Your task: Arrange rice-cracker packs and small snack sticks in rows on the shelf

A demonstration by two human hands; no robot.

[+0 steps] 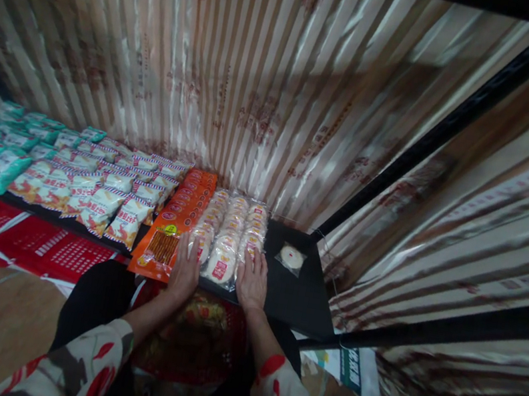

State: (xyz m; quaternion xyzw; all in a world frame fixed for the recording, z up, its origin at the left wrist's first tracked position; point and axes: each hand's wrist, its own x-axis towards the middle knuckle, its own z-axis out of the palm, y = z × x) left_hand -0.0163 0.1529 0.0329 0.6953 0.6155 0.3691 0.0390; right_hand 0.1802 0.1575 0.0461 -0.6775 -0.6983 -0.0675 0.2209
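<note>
A person's bare hands bracketed three rows of clear-wrapped, round white packets (225,253) on a low black shelf (288,302). The left hand (186,270) lay over the front of the left row, beside flat orange packets (160,241); the right hand (252,278) lay over the front of the right row. The left fingers were nearly together and the right ones slightly parted; neither hand appeared to pinch anything, though the thumbs were hard to make out. The step in hand seemed to be evening up the rows, and the next move would call for light, level pressure from both sides. The discs looked pale and matte under crinkly, shiny film. One lone packet (291,257) lay flat well to the right; puffy white pouches (96,200) stood left, before striped, rippled, glossy sheeting (265,70).
</note>
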